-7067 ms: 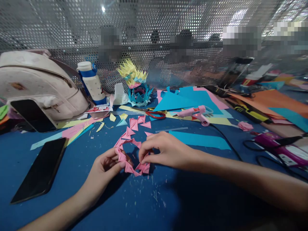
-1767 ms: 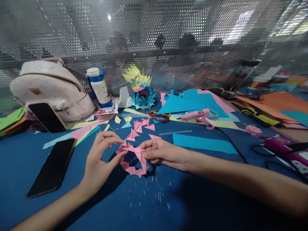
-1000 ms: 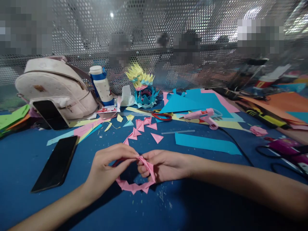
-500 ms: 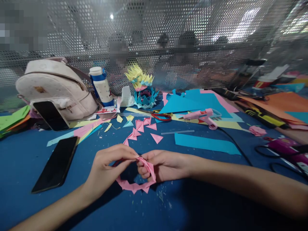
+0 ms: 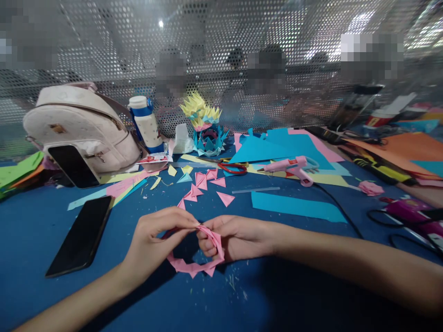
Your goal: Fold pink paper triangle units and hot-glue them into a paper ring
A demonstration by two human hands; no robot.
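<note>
A ring of folded pink paper pieces (image 5: 194, 268) with pointed outer edges is held just above the blue table. My left hand (image 5: 155, 244) pinches the top of the ring between thumb and fingertips. Opposite it, my right hand (image 5: 231, 237) grips the ring's upper right part, its fingers curled inside. The two hands' fingertips meet at the top of the ring. Loose pink paper triangles (image 5: 225, 198) lie beyond the hands. A pointed yellow and blue paper piece (image 5: 209, 140) stands at the back of the table.
Black phone (image 5: 81, 235) at left, backpack (image 5: 79, 129) and bottle (image 5: 147, 124) behind. Beyond the hands lie red-handled scissors (image 5: 233, 167), a pink glue gun (image 5: 289, 167) with its cord, a blue paper strip (image 5: 297, 207) and blue sheets (image 5: 277, 147). A purple tool (image 5: 413, 216) is at right.
</note>
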